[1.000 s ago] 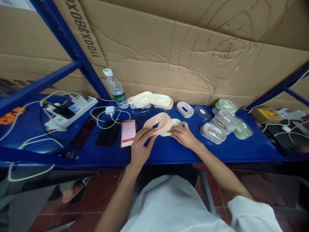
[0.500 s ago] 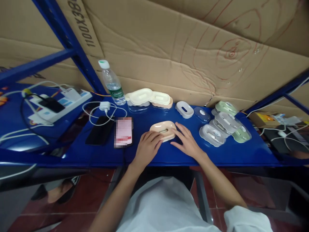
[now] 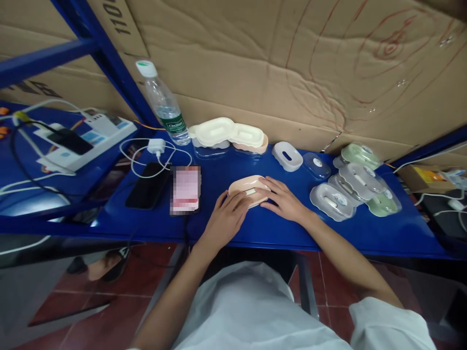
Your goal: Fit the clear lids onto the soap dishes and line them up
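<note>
A peach oval plastic dish (image 3: 243, 183) lies in front of me on the blue table, a small pale strip showing at its middle. My left hand (image 3: 229, 214) is closed on its near left side, fingertips over the top by the strip. On the opposite end, my right hand (image 3: 283, 200) grips the rim, its fingers reaching over the top and the thumb at the near edge. Fingers cover parts of the dish. Behind it stand a light grey oval piece (image 3: 287, 156) with a slot and a clear lid (image 3: 316, 166) bearing a white label.
Cream trays (image 3: 214, 132) are stacked at the back. Grey and green lidded dishes (image 3: 332, 200) are piled right. A water bottle (image 3: 170, 114), a pixelated phone (image 3: 185, 190), a black phone (image 3: 148, 187), a charger cable (image 3: 134, 170) and a power strip (image 3: 78, 155) occupy the left.
My right hand has closed in on the dish, its fingers now over the top near the strip. My left fingers still rest on it. The view has shifted slightly.
</note>
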A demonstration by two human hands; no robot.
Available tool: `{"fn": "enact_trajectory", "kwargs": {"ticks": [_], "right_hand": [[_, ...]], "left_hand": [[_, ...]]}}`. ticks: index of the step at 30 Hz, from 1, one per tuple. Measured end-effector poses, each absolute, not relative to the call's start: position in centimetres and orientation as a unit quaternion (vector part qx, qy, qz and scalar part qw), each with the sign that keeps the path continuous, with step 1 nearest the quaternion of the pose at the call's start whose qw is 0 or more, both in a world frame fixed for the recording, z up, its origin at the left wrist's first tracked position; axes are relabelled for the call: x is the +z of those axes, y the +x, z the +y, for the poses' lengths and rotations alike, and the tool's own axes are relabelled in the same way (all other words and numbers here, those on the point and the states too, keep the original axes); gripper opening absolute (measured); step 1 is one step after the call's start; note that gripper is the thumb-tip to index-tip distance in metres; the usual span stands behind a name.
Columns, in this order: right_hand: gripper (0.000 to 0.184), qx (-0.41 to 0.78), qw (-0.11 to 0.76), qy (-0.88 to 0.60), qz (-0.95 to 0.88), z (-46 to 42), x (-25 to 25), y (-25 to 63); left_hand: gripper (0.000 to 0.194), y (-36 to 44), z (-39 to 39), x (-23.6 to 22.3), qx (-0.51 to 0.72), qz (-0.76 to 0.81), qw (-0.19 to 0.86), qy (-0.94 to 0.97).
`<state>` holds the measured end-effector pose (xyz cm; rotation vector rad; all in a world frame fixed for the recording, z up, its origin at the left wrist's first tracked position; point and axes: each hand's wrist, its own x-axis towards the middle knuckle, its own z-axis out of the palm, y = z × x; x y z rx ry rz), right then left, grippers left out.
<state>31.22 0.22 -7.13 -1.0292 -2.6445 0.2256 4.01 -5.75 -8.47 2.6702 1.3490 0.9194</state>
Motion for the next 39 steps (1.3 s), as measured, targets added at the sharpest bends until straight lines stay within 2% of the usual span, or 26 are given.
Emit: {"fn": "enact_trajectory", "kwargs": {"ticks": [3,7,10,12,16,19,23,25,29,33,39], "right_hand": [[0.061,0.028,0.162,-0.427,-0.889,0.4,-7.0,31.7],[0.077,-0.038,0.204,-0.623,-0.754,2.7,-6.8,32.9],[0.094,-0.009,0.146,-0.705,-0.694,5.1,-6.6,33.5],[0.098,-0.005,0.105,-0.73,-0.675,6.3,-6.5,33.7],[0.089,-0.015,0.088,-0.765,-0.637,6.8,-6.6,33.4],[0.081,-0.007,0.091,-0.739,-0.667,5.9,-6.5,33.2],[0.089,-0.038,0.12,-0.694,-0.709,4.8,-5.9,33.3],[0.091,-0.05,0.103,-0.72,-0.685,4.7,-5.8,33.5],[0.079,-0.01,0.068,-0.737,-0.672,4.3,-6.2,33.8],[0.076,0.006,0.095,-0.732,-0.674,3.8,-6.1,33.9],[0.07,0.039,0.06,-0.722,-0.688,3.8,-4.9,34.4]], "left_hand": [[0.031,4.0,-5.9,-8.3,0.317,0.442,0.001,0.839],[0.017,3.8,-6.2,-8.5,0.389,0.443,0.01,0.808],[0.01,3.6,-6.2,-8.6,0.423,0.436,0.042,0.793],[0.008,3.6,-6.2,-8.5,0.431,0.436,0.053,0.789],[0.008,3.6,-6.1,-8.6,0.427,0.439,0.049,0.789],[0.011,3.8,-5.9,-8.8,0.415,0.452,0.037,0.789],[0.017,3.6,-6.3,-8.6,0.396,0.456,0.04,0.796],[0.018,3.0,-6.8,-8.2,0.378,0.455,0.046,0.805],[0.018,1.8,-8.1,-8.0,0.351,0.46,0.082,0.812],[0.023,1.2,-8.5,-8.6,0.379,0.461,0.094,0.797],[0.026,0.7,-8.1,-9.1,0.367,0.483,0.153,0.78]]}}
